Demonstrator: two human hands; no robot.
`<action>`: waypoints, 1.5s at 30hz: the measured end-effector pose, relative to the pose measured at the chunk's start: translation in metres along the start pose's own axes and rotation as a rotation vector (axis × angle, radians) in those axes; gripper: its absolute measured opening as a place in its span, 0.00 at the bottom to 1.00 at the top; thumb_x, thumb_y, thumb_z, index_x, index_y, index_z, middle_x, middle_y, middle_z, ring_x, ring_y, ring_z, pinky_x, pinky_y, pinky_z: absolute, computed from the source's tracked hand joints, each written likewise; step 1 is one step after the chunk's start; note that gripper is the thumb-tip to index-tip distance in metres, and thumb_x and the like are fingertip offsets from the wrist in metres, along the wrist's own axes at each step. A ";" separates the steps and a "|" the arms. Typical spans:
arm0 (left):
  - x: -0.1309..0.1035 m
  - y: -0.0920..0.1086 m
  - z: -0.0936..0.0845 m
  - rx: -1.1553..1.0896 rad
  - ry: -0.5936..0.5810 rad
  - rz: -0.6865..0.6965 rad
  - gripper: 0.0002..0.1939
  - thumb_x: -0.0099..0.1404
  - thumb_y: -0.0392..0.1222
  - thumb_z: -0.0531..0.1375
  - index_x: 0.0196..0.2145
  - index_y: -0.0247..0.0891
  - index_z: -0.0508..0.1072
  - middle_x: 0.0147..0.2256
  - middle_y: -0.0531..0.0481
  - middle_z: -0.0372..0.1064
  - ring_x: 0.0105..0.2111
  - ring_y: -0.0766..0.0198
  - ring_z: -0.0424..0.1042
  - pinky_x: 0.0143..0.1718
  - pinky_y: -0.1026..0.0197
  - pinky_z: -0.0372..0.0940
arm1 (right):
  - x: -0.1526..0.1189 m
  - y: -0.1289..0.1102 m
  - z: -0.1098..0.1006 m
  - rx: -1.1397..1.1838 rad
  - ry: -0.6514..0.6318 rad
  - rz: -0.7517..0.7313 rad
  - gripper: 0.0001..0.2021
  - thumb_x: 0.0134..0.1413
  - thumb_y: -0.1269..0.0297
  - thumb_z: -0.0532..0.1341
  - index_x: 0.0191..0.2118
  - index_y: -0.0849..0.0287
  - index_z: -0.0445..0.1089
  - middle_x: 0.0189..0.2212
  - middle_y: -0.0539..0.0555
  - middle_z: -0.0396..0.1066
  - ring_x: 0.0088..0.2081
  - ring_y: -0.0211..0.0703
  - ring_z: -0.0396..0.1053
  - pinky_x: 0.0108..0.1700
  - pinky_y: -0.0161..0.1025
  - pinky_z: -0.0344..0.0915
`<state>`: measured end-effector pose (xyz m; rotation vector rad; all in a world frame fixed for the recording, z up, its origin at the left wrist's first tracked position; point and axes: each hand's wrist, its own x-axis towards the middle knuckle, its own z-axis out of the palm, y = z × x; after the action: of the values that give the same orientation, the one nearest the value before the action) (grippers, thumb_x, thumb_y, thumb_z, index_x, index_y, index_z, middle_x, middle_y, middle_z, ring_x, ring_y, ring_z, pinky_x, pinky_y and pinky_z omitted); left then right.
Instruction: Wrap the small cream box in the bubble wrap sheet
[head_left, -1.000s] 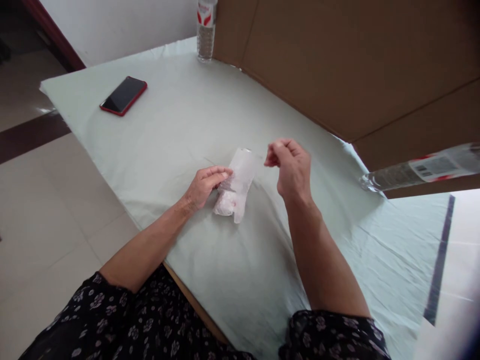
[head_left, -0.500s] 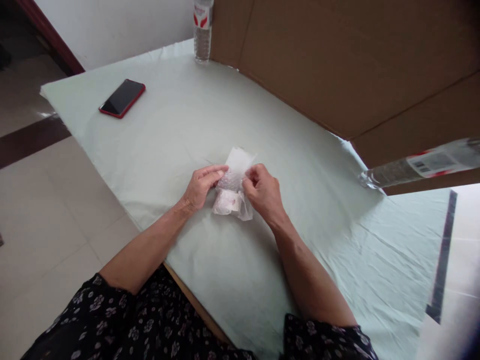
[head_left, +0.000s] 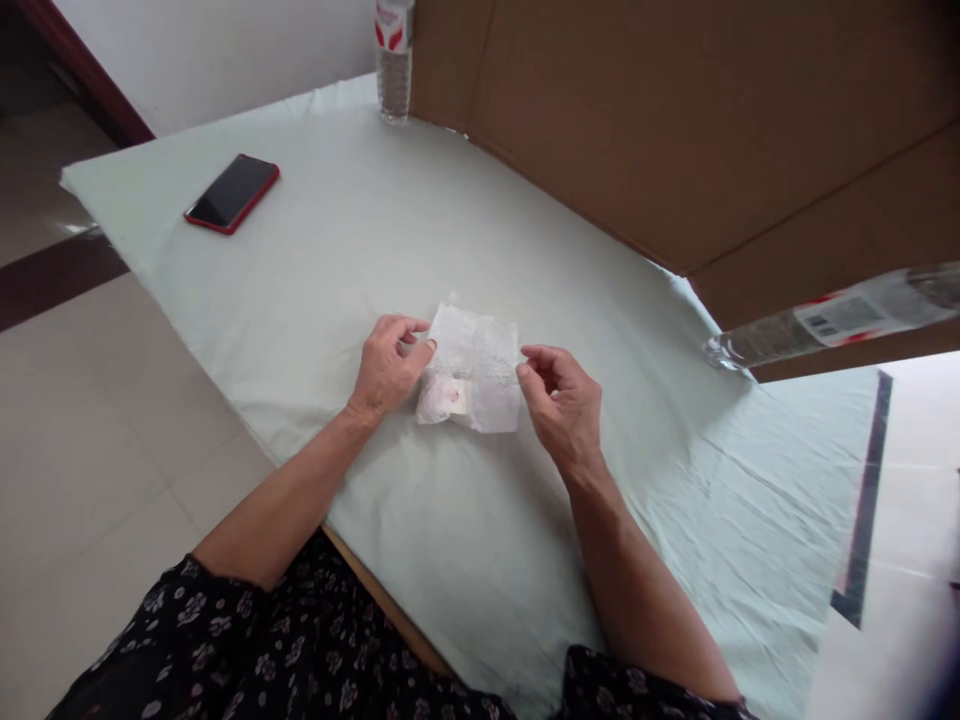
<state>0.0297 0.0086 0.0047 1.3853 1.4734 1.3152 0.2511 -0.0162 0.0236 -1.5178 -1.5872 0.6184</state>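
Note:
A whitish sheet of bubble wrap [head_left: 491, 365] is spread out between my two hands over the cloth. My left hand [head_left: 386, 365] has its thumb and forefinger at the sheet's left edge, curled as if gripping it. On the other side, my right hand [head_left: 564, 405] pinches the right edge between thumb and fingertips. A small pinkish-white bundle [head_left: 442, 398] sits at the lower left of the sheet; its exact kind cannot be made out.
A pale green cloth [head_left: 315, 230] covers the table. A phone in a red case [head_left: 232, 193] lies at the back left. One water bottle [head_left: 394, 70] stands at the back, another [head_left: 825, 318] at the right, both against a large brown cardboard panel [head_left: 600, 120].
My hands have moved apart, the right one further to the right. The bubble wrap has opened out wider and flatter between them. The view has shifted slightly.

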 end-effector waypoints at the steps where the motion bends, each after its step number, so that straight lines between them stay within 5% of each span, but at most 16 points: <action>1: -0.001 0.002 0.000 0.005 -0.018 0.010 0.09 0.57 0.43 0.62 0.35 0.37 0.78 0.36 0.48 0.71 0.33 0.63 0.68 0.37 0.60 0.64 | -0.001 -0.006 0.001 0.030 -0.026 -0.009 0.11 0.59 0.58 0.61 0.44 0.55 0.74 0.34 0.52 0.76 0.35 0.43 0.72 0.40 0.44 0.69; 5: -0.007 0.008 0.001 -0.024 -0.088 0.027 0.08 0.57 0.44 0.64 0.33 0.38 0.76 0.26 0.54 0.65 0.26 0.66 0.62 0.32 0.60 0.60 | 0.008 -0.015 0.008 0.188 -0.226 0.082 0.17 0.63 0.52 0.59 0.51 0.55 0.72 0.44 0.57 0.79 0.45 0.48 0.76 0.48 0.48 0.71; 9: -0.010 0.010 0.003 0.012 -0.104 0.059 0.10 0.56 0.45 0.65 0.34 0.39 0.76 0.27 0.54 0.63 0.26 0.66 0.60 0.31 0.61 0.58 | 0.026 -0.012 0.019 0.175 -0.443 0.175 0.24 0.66 0.47 0.57 0.59 0.57 0.68 0.42 0.58 0.80 0.47 0.51 0.77 0.55 0.54 0.68; 17: -0.006 0.004 0.002 0.054 -0.100 -0.064 0.21 0.53 0.40 0.66 0.46 0.41 0.72 0.29 0.57 0.63 0.28 0.65 0.62 0.34 0.60 0.58 | 0.041 -0.036 0.037 0.349 -0.651 -0.054 0.31 0.70 0.42 0.50 0.72 0.48 0.53 0.62 0.56 0.70 0.68 0.50 0.61 0.68 0.56 0.58; 28: 0.014 -0.016 -0.031 0.193 0.012 -0.124 0.16 0.51 0.31 0.59 0.39 0.40 0.75 0.24 0.56 0.62 0.26 0.63 0.60 0.33 0.59 0.56 | 0.011 -0.018 0.008 0.030 -0.524 -0.018 0.22 0.54 0.52 0.68 0.53 0.54 0.75 0.46 0.56 0.79 0.48 0.52 0.75 0.50 0.49 0.69; 34: -0.009 0.014 -0.038 0.373 0.056 0.090 0.22 0.58 0.33 0.60 0.52 0.40 0.73 0.44 0.44 0.71 0.43 0.54 0.69 0.45 0.54 0.65 | -0.013 -0.022 -0.004 0.041 -0.381 -0.142 0.14 0.60 0.57 0.64 0.50 0.52 0.76 0.43 0.55 0.80 0.45 0.49 0.75 0.50 0.48 0.70; 36: -0.018 0.031 -0.038 0.333 -0.004 0.229 0.20 0.62 0.34 0.58 0.52 0.40 0.73 0.50 0.43 0.72 0.50 0.53 0.69 0.50 0.54 0.66 | -0.019 -0.027 -0.009 0.075 -0.439 -0.217 0.13 0.61 0.56 0.64 0.50 0.50 0.76 0.45 0.55 0.80 0.47 0.49 0.76 0.52 0.48 0.69; 38: -0.023 0.043 -0.038 0.279 -0.183 0.281 0.18 0.65 0.36 0.56 0.52 0.40 0.74 0.49 0.44 0.74 0.49 0.55 0.71 0.51 0.55 0.66 | -0.026 -0.032 -0.013 0.102 -0.543 -0.279 0.12 0.62 0.57 0.64 0.50 0.50 0.76 0.46 0.55 0.80 0.48 0.49 0.76 0.51 0.48 0.70; 42: -0.022 0.044 -0.041 0.279 -0.398 0.157 0.20 0.70 0.44 0.54 0.57 0.38 0.72 0.48 0.43 0.76 0.39 0.59 0.74 0.39 0.60 0.66 | -0.040 -0.035 -0.016 0.092 -0.731 -0.327 0.11 0.66 0.59 0.61 0.49 0.51 0.76 0.43 0.54 0.81 0.45 0.47 0.76 0.49 0.47 0.70; 45: -0.022 0.034 -0.049 0.380 -0.519 0.038 0.23 0.74 0.53 0.49 0.55 0.38 0.73 0.36 0.48 0.76 0.30 0.62 0.71 0.35 0.60 0.64 | -0.051 -0.030 -0.016 0.029 -0.842 -0.362 0.11 0.67 0.59 0.60 0.48 0.55 0.77 0.42 0.55 0.81 0.45 0.47 0.75 0.52 0.49 0.68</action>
<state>-0.0053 -0.0254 0.0455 1.8340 1.3709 0.6310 0.2431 -0.0727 0.0449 -0.9262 -2.3848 1.1451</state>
